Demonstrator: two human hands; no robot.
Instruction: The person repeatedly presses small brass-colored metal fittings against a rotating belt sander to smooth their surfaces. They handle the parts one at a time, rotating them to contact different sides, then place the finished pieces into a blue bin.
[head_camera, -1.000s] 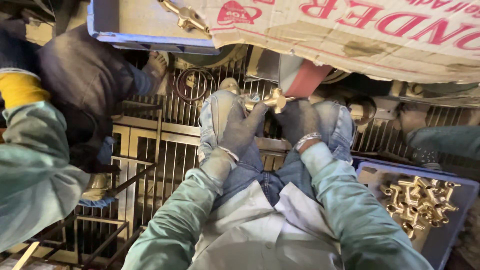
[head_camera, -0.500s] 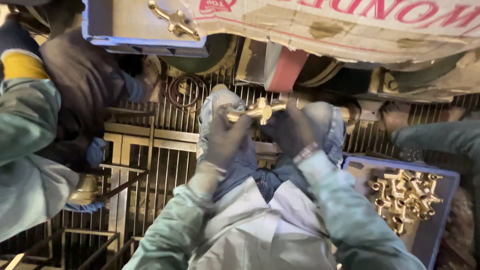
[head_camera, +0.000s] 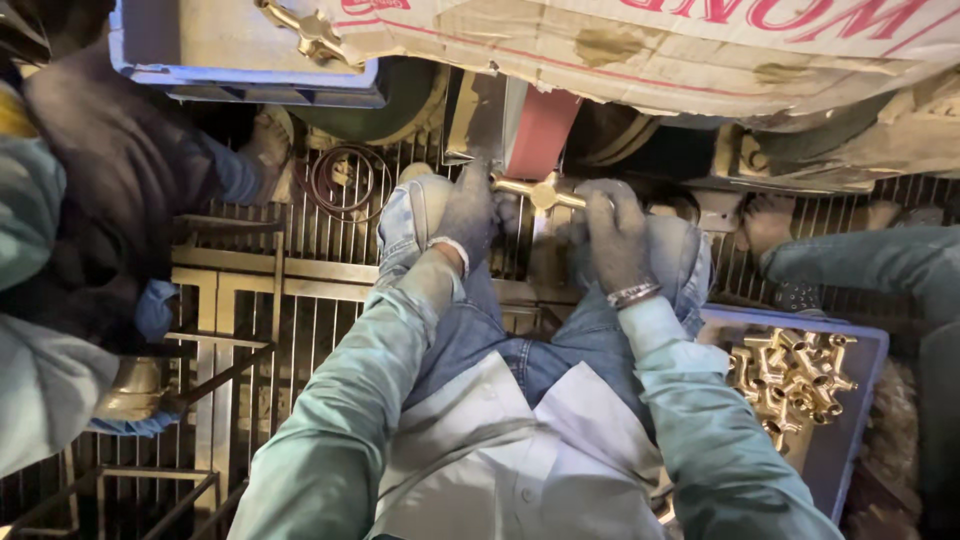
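I have just one camera, and it sits on the person's head. It looks almost straight down, over the chest and knees, to the metal grate floor (head_camera: 250, 300). It is close: the two arms fill the bottom and middle of the picture. The hands are up near the top, by the belt (head_camera: 540, 130). A blue tray (head_camera: 850, 440) shows at the right edge. No other view shares this scene.

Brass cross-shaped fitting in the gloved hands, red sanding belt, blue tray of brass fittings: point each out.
Brass cross-shaped fitting (head_camera: 543, 192), head view, on its centre hub.
Red sanding belt (head_camera: 541, 131), head view, on its flat face.
Blue tray of brass fittings (head_camera: 868, 345), head view, on its right rim.
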